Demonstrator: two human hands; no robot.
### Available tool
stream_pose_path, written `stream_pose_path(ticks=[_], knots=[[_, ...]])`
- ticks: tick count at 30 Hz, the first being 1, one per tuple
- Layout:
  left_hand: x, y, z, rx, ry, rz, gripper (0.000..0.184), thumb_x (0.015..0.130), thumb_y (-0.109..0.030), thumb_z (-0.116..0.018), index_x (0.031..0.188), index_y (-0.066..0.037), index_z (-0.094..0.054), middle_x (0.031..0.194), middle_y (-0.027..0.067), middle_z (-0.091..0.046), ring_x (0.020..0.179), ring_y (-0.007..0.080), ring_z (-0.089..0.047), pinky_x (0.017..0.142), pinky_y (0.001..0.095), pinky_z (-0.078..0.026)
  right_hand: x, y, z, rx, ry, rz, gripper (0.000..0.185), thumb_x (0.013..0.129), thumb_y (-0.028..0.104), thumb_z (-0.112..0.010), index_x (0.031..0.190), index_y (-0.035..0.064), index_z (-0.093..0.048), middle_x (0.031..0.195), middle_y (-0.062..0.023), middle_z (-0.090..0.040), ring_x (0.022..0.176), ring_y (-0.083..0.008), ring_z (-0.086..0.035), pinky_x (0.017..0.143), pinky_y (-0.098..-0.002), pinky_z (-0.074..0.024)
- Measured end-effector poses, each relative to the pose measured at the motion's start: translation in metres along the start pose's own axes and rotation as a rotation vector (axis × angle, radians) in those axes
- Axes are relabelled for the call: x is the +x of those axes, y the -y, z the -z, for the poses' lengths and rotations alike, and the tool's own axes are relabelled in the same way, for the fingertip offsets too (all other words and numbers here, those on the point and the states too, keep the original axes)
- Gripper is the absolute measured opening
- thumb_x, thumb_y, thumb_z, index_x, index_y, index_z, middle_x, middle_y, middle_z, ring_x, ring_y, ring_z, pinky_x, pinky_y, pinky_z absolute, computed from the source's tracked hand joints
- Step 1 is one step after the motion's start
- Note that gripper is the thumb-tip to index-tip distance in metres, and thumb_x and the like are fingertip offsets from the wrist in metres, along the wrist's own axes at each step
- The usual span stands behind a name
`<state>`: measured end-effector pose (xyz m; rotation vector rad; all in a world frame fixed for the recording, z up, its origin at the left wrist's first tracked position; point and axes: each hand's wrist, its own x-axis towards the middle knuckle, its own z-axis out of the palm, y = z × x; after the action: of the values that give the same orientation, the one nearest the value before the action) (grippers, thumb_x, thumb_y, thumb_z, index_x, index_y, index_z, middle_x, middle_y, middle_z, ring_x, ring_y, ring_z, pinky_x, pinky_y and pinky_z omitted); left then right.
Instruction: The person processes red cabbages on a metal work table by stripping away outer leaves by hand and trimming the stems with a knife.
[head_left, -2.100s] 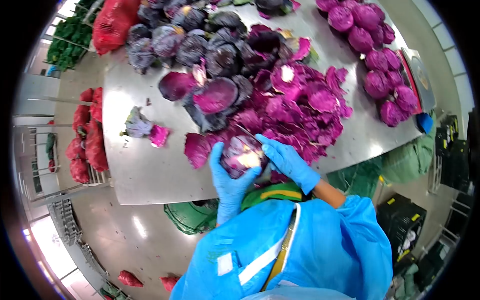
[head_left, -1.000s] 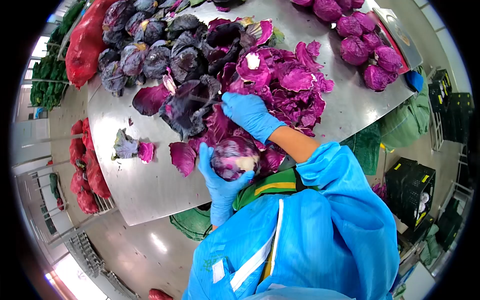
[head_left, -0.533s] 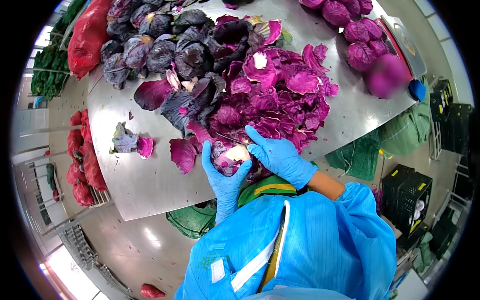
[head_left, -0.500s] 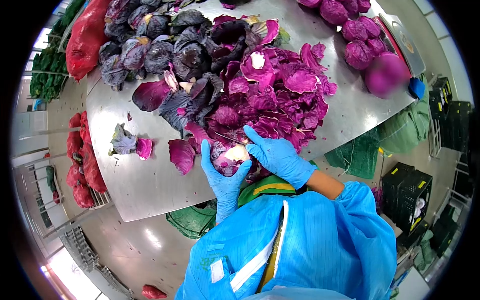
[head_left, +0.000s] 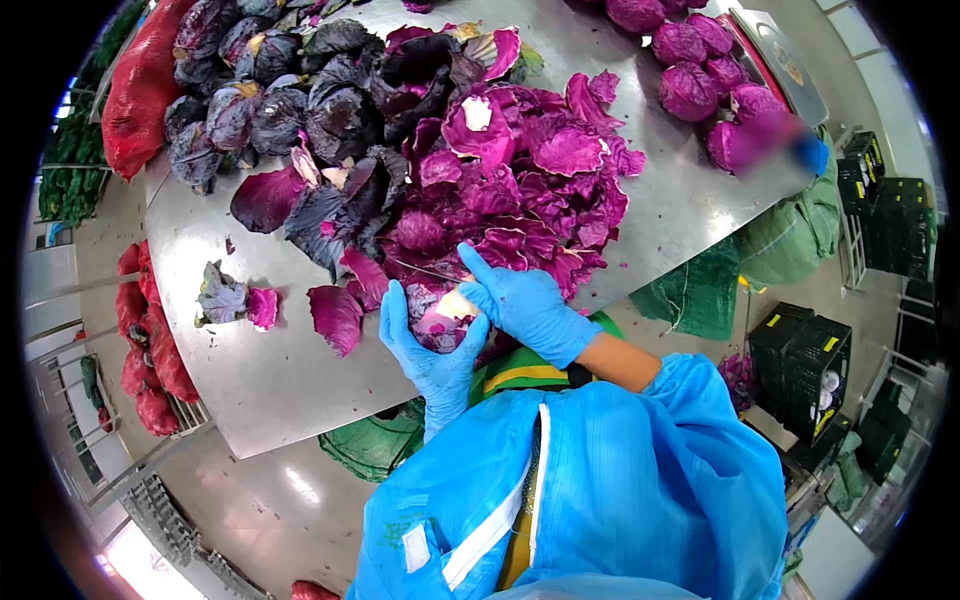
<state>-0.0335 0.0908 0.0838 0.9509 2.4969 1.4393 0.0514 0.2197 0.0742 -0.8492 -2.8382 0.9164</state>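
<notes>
My left hand (head_left: pixel 435 362), in a blue glove, is closed around a purple cabbage (head_left: pixel 432 327) at the table's front edge. A pale cut stem end shows on the cabbage's upper side. My right hand (head_left: pixel 535 315), also gloved, grips a knife (head_left: pixel 425 270) whose thin blade points left above the cabbage. The knife's handle is hidden in my fingers. Just beyond both hands lies a heap of loose purple cabbage leaves (head_left: pixel 560 190). One separate leaf (head_left: pixel 336 320) rests left of my left hand.
Dark untrimmed cabbages (head_left: pixel 340 115) are piled at the back left of the metal table (head_left: pixel 250 390), beside a red mesh sack (head_left: pixel 145 90). Bright purple cabbages (head_left: pixel 688 92) sit at the back right near a scale (head_left: pixel 785 60). Black crates (head_left: pixel 798 365) stand on the floor at right.
The view has shifted, moving the table scene slightly left. My right hand has moved a little against the cabbage's cut end; my left hand keeps its hold.
</notes>
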Motion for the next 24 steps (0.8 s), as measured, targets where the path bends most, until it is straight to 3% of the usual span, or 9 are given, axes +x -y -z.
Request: stream_pose_path(ticks=[3,4,7,10,13,15,17,20,24], knots=[[0.002,-0.005,0.000,0.013,-0.006,-0.022,0.102,0.059,-0.018,-0.089,0.144,-0.005,-0.034,0.142,0.0153,-0.037,0.130,0.0320,-0.037,0.109,0.0431,-0.032,0.009,-0.018,-0.033,0.293,-0.199,0.009,0.049,0.098,0.049,-0.041,0.129,0.0135,-0.051,0.080,-0.0128,-0.068,0.061,-0.0337,-0.065,0.050,-0.0439,-0.0505],[-0.003,-0.003,-0.001,-0.032,-0.022,0.000,0.102,0.059,-0.018,-0.089,0.144,-0.004,-0.034,0.142,0.0152,-0.037,0.130,0.0320,-0.037,0.110,0.0430,-0.032,0.020,-0.029,-0.034,0.102,-0.192,0.055,0.042,0.099,0.048,-0.039,0.115,0.0147,-0.059,0.087,-0.0126,-0.069,0.069,-0.0351,-0.066,0.055,-0.0452,-0.0512],[-0.015,0.013,-0.001,-0.133,-0.050,0.009,0.106,0.058,-0.019,-0.091,0.144,-0.004,-0.032,0.143,0.0145,-0.036,0.130,0.0314,-0.038,0.111,0.0426,-0.031,0.021,-0.013,0.017,1.050,0.211,-0.429,0.039,0.093,0.046,-0.058,0.103,0.0086,-0.064,0.068,-0.0064,-0.060,0.055,-0.0161,-0.058,0.051,-0.0302,-0.0462],[-0.014,0.018,0.005,-0.192,-0.023,0.034,0.107,0.058,-0.016,-0.090,0.145,-0.004,-0.029,0.143,0.0137,-0.035,0.129,0.0294,-0.039,0.111,0.0411,-0.032,0.022,0.000,0.016,1.080,0.231,-0.423,0.038,0.087,0.041,-0.069,0.103,0.0063,-0.064,0.067,-0.0011,-0.054,0.057,-0.0075,-0.051,0.051,-0.0243,-0.0425],[-0.014,0.015,0.014,-0.288,-0.011,0.084,0.107,0.058,-0.014,-0.090,0.144,-0.003,-0.029,0.143,0.0134,-0.035,0.129,0.0281,-0.040,0.110,0.0399,-0.032,0.020,0.003,0.002,1.085,0.116,-0.463,0.037,0.086,0.035,-0.071,0.105,0.0050,-0.064,0.068,-0.0031,-0.055,0.059,-0.0102,-0.053,0.052,-0.0284,-0.0447],[-0.016,0.017,0.015,-0.262,-0.010,0.078,0.109,0.057,-0.016,-0.091,0.144,-0.003,-0.028,0.141,0.0137,-0.036,0.127,0.0276,-0.041,0.109,0.0389,-0.034,0.025,0.006,-0.007,0.666,-0.308,-0.084,0.052,0.089,0.043,-0.064,0.125,0.0073,-0.058,0.078,-0.0159,-0.065,0.063,-0.0292,-0.063,0.057,-0.0403,-0.0487],[-0.014,0.016,0.016,-0.210,-0.003,0.090,0.111,0.055,-0.021,-0.093,0.145,-0.005,-0.029,0.139,0.0133,-0.036,0.126,0.0285,-0.041,0.108,0.0398,-0.035,0.014,0.000,0.014,0.157,-0.135,-0.251,0.065,0.091,0.053,-0.055,0.139,0.0109,-0.045,0.085,-0.0200,-0.066,0.070,-0.0363,-0.065,0.058,-0.0436,-0.0490],[-0.006,0.002,0.026,0.007,0.069,0.084,0.113,0.054,-0.025,-0.093,0.146,-0.007,-0.031,0.137,0.0129,-0.037,0.124,0.0297,-0.041,0.107,0.0410,-0.036,-0.003,-0.003,0.019,0.187,-0.010,-0.262,0.075,0.091,0.059,-0.049,0.146,0.0111,-0.033,0.087,-0.0201,-0.067,0.073,-0.0379,-0.065,0.059,-0.0450,-0.0492],[-0.006,0.014,0.022,-0.071,0.060,-0.014,0.112,0.053,-0.028,-0.093,0.146,-0.008,-0.033,0.137,0.0135,-0.037,0.125,0.0307,-0.040,0.108,0.0423,-0.035,-0.009,-0.009,-0.003,0.737,-0.003,-0.166,0.065,0.086,0.050,-0.066,0.129,0.0030,-0.055,0.083,-0.0123,-0.068,0.055,-0.0205,-0.059,0.051,-0.0349,-0.0465]])
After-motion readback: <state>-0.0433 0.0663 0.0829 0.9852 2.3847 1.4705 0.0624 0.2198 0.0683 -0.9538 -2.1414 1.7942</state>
